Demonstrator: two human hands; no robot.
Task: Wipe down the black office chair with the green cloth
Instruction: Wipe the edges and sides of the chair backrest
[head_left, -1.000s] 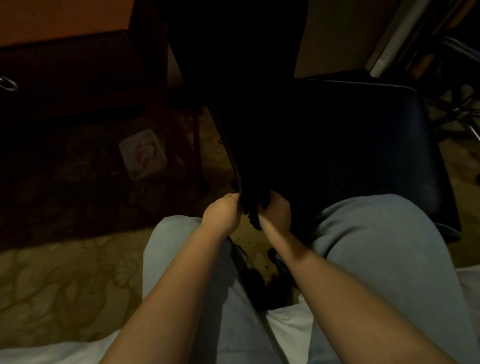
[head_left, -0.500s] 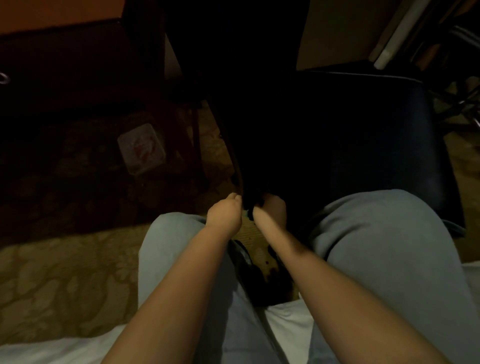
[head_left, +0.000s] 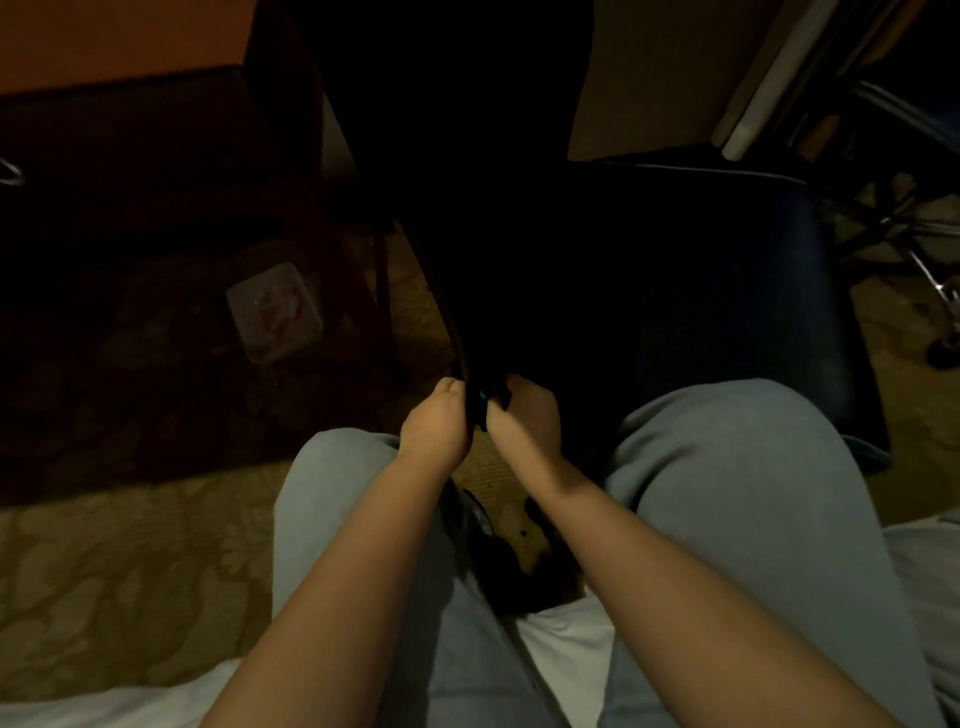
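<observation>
The black office chair (head_left: 727, 270) stands right in front of my knees, its dark backrest (head_left: 467, 156) running down to my hands and its seat off to the right. My left hand (head_left: 435, 423) curls its fingers around the backrest's lower edge. My right hand (head_left: 525, 415) sits just beside it, fingers curled on a dark bundle pressed to the same edge. Only a small green patch of the cloth (head_left: 481, 397) shows between the two hands; the rest is lost in shadow.
A wooden desk (head_left: 119, 47) with a drawer handle stands at the upper left. A white square container (head_left: 272, 312) lies on the patterned carpet (head_left: 104, 571). Another chair's chrome base (head_left: 935, 280) is at the right. White bedding (head_left: 566, 644) is under my legs.
My right hand has slid a little left, closer to my left hand at the backrest's lower edge. The left hand has barely moved.
</observation>
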